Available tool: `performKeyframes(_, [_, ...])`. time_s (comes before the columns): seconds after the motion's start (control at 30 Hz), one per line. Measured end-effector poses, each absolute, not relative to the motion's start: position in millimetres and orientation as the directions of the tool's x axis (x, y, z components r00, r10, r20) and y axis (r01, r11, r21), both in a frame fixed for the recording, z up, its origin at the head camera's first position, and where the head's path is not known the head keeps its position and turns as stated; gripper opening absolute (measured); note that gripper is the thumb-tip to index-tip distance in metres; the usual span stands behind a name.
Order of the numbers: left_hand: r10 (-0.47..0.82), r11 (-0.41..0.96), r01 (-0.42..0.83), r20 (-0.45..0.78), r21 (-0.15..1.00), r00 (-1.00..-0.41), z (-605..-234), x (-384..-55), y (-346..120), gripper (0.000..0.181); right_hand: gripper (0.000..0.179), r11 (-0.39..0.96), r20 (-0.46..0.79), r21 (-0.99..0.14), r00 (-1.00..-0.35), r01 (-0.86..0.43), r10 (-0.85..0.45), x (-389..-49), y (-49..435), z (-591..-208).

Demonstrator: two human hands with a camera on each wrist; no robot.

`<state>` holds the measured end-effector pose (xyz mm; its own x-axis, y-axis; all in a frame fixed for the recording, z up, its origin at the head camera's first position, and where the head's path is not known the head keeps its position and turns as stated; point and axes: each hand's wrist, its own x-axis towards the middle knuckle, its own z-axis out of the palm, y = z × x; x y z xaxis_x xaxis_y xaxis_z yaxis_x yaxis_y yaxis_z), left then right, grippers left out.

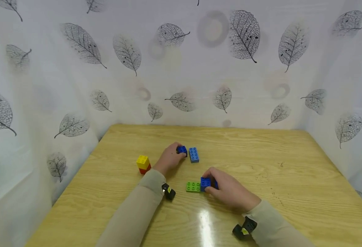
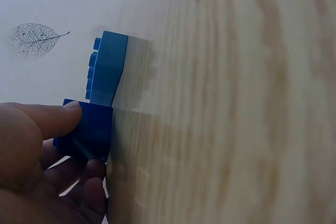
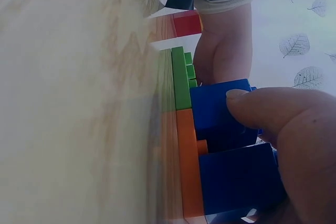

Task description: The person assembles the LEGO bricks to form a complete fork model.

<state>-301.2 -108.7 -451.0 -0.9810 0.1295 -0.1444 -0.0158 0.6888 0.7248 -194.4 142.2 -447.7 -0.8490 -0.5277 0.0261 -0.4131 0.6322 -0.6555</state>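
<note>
My left hand [image 1: 170,158] pinches a dark blue toy brick [image 2: 89,129] between thumb and fingers, low over the tabletop. Just beyond it lies a longer light blue brick [image 1: 194,155], studs up. My right hand [image 1: 228,188] grips another dark blue brick [image 1: 205,184], thumb on its near side. That brick sits across the join of a flat green plate [image 1: 193,187] and a flat orange plate [image 3: 190,166]. A further dark blue brick [image 3: 239,179] stands on the orange plate, mostly hidden by the right hand in the head view.
Left of the left hand, a yellow brick [image 1: 143,161] is stacked on a red brick [image 1: 145,170]. Everything rests on a wooden table [image 1: 261,157]. A white curtain with leaf prints [image 1: 199,68] hangs behind it and along both sides.
</note>
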Motion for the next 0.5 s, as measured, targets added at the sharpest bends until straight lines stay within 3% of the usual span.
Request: performKeyframes(0.5, [0.224,0.652,-0.011,-0.207,0.758,-0.952,-441.0,-264.2,-118.5,0.031,0.032,0.646,0.018,-0.646,-0.854,-0.407,-0.52,-195.1,142.7,-448.6])
